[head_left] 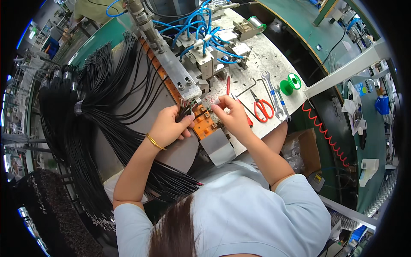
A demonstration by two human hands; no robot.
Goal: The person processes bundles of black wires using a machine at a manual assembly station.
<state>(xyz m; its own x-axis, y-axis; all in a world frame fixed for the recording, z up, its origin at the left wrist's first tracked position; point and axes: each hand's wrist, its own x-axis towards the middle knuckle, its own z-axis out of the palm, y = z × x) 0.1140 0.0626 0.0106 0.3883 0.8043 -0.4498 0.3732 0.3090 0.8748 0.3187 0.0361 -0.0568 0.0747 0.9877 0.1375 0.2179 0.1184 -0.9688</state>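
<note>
Item: a small bunch of black wire ends (185, 110), pinched in the left hand (168, 127) at the centre of the view, just at 9 o'clock of the orange fixture (205, 124) on the bench (274, 64). The wires are judged light, limp and slightly springy, with fine stripped tips easily bent; hold is best taken on the insulation just behind the tips. The right hand (231, 115) is closed narrowly on a small pale piece (216, 101), too small to identify, at 1 o'clock of the fixture. Counted: bundled black wire harnesses (92, 98), several, at 9 to 10 o'clock, exact number not discernible; red-handled scissors (262, 107), one; spanners (274, 94), two; green spool (291, 82), one, at 2 o'clock; red coiled cord (323, 130), one; blue air hoses (192, 25), many, at 12 o'clock.
</note>
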